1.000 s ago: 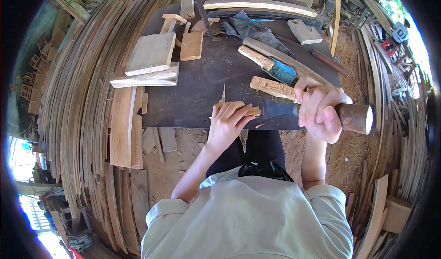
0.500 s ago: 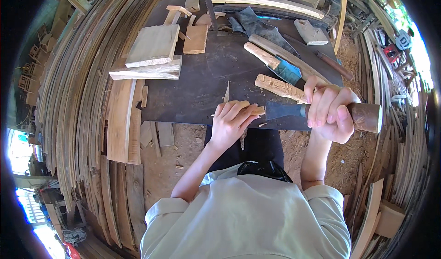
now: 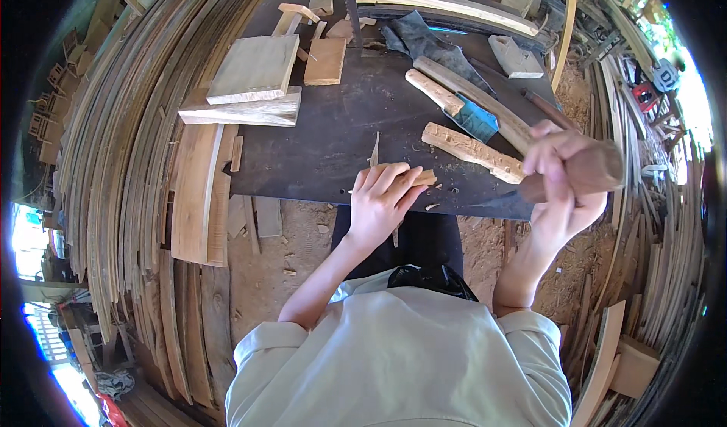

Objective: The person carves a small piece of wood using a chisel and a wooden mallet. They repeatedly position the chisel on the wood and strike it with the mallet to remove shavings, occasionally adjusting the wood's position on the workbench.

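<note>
At the near edge of the dark table, my left hand presses a small wooden piece down, its fingers closed over it and one end sticking out to the right. My right hand, smeared by motion, grips the thick wooden handle of a chisel. The chisel's broad blade is blurred and hard to make out, apart from the wooden piece. A rough carved wooden stick lies just beyond, between both hands. A thin pointed sliver stands beside my left fingers.
Two pale boards are stacked at the table's left. Toward the right lie a long wooden bar, a blue-wrapped tool and dark cloth. Long planks line the left side. Shavings dot the table.
My right hand has drawn the chisel away to the right and tilted it, so the blade has left the wooden piece's end. My left hand keeps its hold.
</note>
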`<state>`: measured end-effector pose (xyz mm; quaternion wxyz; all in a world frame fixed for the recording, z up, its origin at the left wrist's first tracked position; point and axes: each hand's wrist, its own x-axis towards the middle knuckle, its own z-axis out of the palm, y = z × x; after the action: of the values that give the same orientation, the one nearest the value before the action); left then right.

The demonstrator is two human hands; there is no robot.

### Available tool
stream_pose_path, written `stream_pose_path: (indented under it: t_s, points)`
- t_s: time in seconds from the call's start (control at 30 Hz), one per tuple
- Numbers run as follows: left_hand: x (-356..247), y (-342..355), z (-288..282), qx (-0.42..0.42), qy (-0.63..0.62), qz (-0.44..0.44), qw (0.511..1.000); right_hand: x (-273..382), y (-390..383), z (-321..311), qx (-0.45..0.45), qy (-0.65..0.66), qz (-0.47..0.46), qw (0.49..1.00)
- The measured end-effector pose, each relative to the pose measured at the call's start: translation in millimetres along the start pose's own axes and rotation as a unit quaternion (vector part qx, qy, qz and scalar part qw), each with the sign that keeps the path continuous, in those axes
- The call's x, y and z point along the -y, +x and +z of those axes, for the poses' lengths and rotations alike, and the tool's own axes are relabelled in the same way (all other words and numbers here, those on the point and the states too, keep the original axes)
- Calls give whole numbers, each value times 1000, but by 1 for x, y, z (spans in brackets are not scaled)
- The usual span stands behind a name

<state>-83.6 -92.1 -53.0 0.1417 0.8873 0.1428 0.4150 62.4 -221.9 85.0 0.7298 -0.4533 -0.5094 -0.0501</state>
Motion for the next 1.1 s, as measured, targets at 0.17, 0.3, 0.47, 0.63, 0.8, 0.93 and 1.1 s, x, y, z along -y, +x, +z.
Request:
stream_pose_path:
  t_s: [0.17,0.3,0.47,0.63,0.8,0.93,1.1]
  points:
    - [-6,0,3,-11,-2,-32,999,6,-4,15,21,-33,26,999]
    - [-5,0,-6,5,23,-53,998,10,-5,13,19,11,79,997]
    - [19,3,-16,5,63,-78,995,-12,-9,-1,61,134,143,979]
    - [60,18,-28,-5,72,-99,992,-9,-3,7,-34,104,127,986]
    - [90,39,-45,-51,141,-116,982,-12,-2,4,-93,113,130,981]
    - [43,41,-37,-22,52,-48,997,-14,3,3,-66,182,101,976]
    - [4,12,-12,57,-10,-31,998,-4,-2,12,22,135,70,988]
